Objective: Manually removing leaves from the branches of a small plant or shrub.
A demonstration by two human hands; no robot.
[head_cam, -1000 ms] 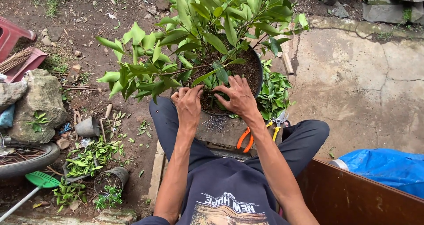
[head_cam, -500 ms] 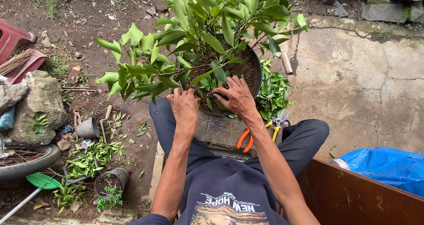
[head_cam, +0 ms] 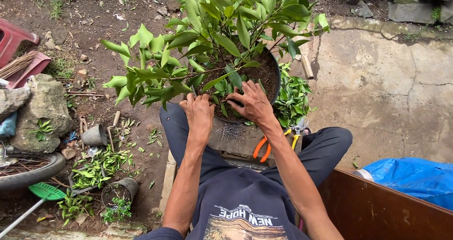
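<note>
A leafy green shrub (head_cam: 222,28) grows in a round black pot (head_cam: 277,79) filled with dark soil (head_cam: 262,75), standing on a block between my knees. My left hand (head_cam: 199,113) is at the pot's near-left rim, fingers curled over the edge. With fingers spread, my right hand (head_cam: 254,103) lies flat on the soil at the near side, touching low leaves by the stem base. Branches hide the far part of the pot.
Orange-handled pliers (head_cam: 261,148) and yellow-handled shears (head_cam: 295,130) lie by my right knee, next to a heap of cut leaves (head_cam: 293,98). On the left are small pots (head_cam: 94,136), a rock (head_cam: 42,110) and a tyre (head_cam: 28,169). A blue tarp (head_cam: 415,178) lies at right.
My left hand has drawn back from the soil to the pot's near-left rim and curled its fingers. My right hand has shifted only slightly on the soil.
</note>
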